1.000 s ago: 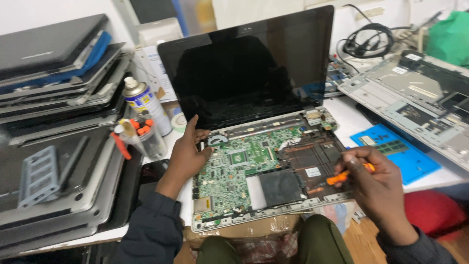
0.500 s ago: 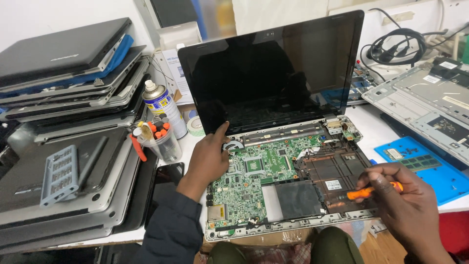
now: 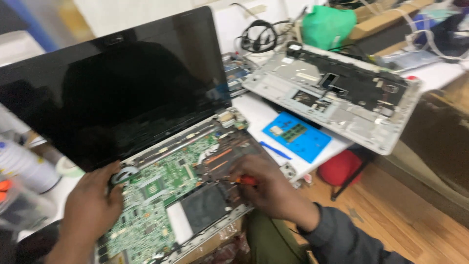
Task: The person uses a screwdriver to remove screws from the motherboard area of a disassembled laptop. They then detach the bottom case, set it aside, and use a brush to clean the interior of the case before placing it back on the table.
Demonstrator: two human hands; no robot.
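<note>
Laptop (image 3: 161,161) lies opened up on the bench (image 3: 264,115): top cover and keyboard already off, green mainboard (image 3: 156,195) fully exposed, black screen (image 3: 112,88) still attached and stood upright on its hinges. So the strip-down is judged well past the outer shell; board, dark heat-sink area and hinge hardware are still seated in the base.

Right hand (image 3: 268,188) is closed around an orange-handled screwdriver (image 3: 245,180), tip down near the middle of the board, just beside the dark square panel (image 3: 205,205). Whether a screw is engaged cannot be told, frame is blurred.

Left hand (image 3: 93,205) is laid flat on the left edge of the base, fingers spread near the round silver hinge part (image 3: 124,173); nothing is gripped, chassis is only steadied.

A second gutted laptop base (image 3: 337,93) sits well apart at right, a blue mat (image 3: 296,137) with small parts between the two. Spray can (image 3: 24,166) at far left.

Left, as judged: remaining board fasteners, then board lift-out.
</note>
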